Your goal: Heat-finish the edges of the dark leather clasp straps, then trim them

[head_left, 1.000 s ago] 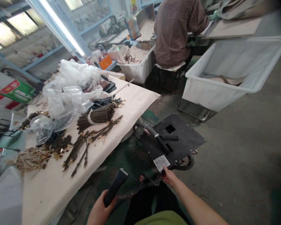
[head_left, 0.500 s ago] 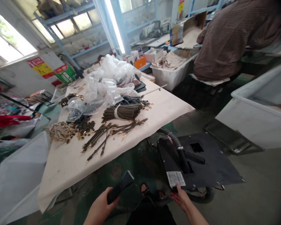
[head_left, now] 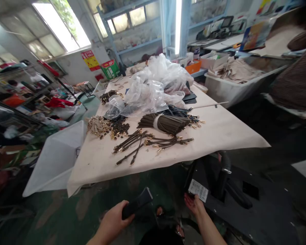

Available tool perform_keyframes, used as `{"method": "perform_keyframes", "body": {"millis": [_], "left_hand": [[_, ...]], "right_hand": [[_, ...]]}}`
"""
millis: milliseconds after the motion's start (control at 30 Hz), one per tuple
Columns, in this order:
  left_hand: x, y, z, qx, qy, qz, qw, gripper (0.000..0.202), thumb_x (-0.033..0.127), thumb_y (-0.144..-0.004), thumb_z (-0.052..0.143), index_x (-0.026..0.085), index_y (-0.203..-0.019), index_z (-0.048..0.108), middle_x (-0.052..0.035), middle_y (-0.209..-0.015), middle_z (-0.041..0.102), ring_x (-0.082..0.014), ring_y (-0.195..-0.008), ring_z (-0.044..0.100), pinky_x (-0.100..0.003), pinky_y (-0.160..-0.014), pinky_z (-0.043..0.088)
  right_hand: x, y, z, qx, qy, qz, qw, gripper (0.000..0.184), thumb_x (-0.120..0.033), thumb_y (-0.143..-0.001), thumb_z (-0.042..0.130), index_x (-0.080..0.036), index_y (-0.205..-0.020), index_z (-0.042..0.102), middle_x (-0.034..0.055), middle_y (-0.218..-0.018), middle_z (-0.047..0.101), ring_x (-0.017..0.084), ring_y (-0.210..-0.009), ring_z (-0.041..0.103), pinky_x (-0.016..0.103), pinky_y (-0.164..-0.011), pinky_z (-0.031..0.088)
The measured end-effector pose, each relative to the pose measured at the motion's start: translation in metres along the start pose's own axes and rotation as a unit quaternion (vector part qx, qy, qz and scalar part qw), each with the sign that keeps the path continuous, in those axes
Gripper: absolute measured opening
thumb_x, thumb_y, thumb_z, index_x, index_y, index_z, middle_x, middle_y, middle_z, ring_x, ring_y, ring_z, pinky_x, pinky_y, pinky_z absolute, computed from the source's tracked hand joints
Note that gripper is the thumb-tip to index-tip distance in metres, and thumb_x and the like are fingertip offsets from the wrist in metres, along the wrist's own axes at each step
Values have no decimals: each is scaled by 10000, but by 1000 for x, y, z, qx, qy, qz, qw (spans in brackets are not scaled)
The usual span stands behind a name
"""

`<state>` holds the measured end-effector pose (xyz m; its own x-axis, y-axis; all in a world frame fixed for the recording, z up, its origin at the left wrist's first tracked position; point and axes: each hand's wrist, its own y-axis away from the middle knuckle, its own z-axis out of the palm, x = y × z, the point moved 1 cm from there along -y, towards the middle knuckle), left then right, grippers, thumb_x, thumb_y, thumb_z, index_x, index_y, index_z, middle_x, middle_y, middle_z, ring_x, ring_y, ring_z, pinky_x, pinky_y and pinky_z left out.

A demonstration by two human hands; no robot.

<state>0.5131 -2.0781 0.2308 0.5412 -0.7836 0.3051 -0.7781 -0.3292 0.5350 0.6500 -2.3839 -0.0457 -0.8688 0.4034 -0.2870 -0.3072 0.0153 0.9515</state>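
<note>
My left hand [head_left: 113,219] is wrapped around a black handheld tool [head_left: 139,201] with a flared, flat end and a pale strip at its tip. I cannot tell its exact kind. It is held over the floor in front of the table. My right hand [head_left: 195,205] grips the near edge of a black panel [head_left: 267,212], thumb by a white printed label [head_left: 198,190], other fingers partly hidden at the edge. A ribbed hose [head_left: 225,163] and a dark tube [head_left: 238,194] are on the panel, which also has a square opening [head_left: 250,190].
On the cloth-covered table [head_left: 97,173] lie loose brown straps [head_left: 130,141] with gold clasps, a tied strap bundle [head_left: 165,123] and clear plastic bags [head_left: 153,88]. White bins [head_left: 58,146] flank the table. A seated person [head_left: 293,81] is at the right.
My view has swung left, so the table and panel appear farther right. Both hands keep their holds, the left on the black tool and the right on the panel edge.
</note>
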Motion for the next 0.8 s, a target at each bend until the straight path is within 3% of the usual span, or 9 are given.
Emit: {"method": "perform_keyframes", "body": {"millis": [233,367,467,600,800], "left_hand": [[-32,-10,-13,-3,2,-13,1000,269,423,-679,545,261,-892,565,17,-844,637,-172,-798,589,-217,-623,351],[-69,-17,-32,12,35,-55,998,358,476,-695,512,246,-967,546,-11,-862,639,-191,-792,597,-236,-632,370],[-99,-18,-48,35,78,-91,992,462,530,-693,494,230,-1044,516,-39,-889,640,-214,-807,600,-253,-650,388],[-127,-14,-68,78,148,-140,976,575,571,-667,503,193,-1099,489,-68,-948,634,-240,-847,591,-276,-692,405],[-142,-13,-84,105,281,-122,946,564,513,-694,496,141,-1118,473,-79,-1028,612,-222,-898,573,-257,-725,425]], "right_hand": [[-18,2,45,-1,56,8,998,349,-354,-861,264,-206,-1135,421,114,-1172,555,164,-1013,562,275,-717,498],[4,31,52,8,95,1,995,322,-343,-813,383,-213,-1098,458,101,-1086,607,172,-966,587,286,-706,492],[27,57,57,-20,203,-24,979,337,-402,-741,486,-208,-1015,512,93,-984,645,189,-897,612,287,-694,484],[35,91,92,-93,373,-129,914,506,-484,-621,580,-189,-1029,529,95,-961,647,210,-857,613,283,-688,475],[24,148,194,-197,504,-303,785,428,-445,-632,576,-199,-981,598,54,-979,646,229,-974,561,304,-864,424]]}}
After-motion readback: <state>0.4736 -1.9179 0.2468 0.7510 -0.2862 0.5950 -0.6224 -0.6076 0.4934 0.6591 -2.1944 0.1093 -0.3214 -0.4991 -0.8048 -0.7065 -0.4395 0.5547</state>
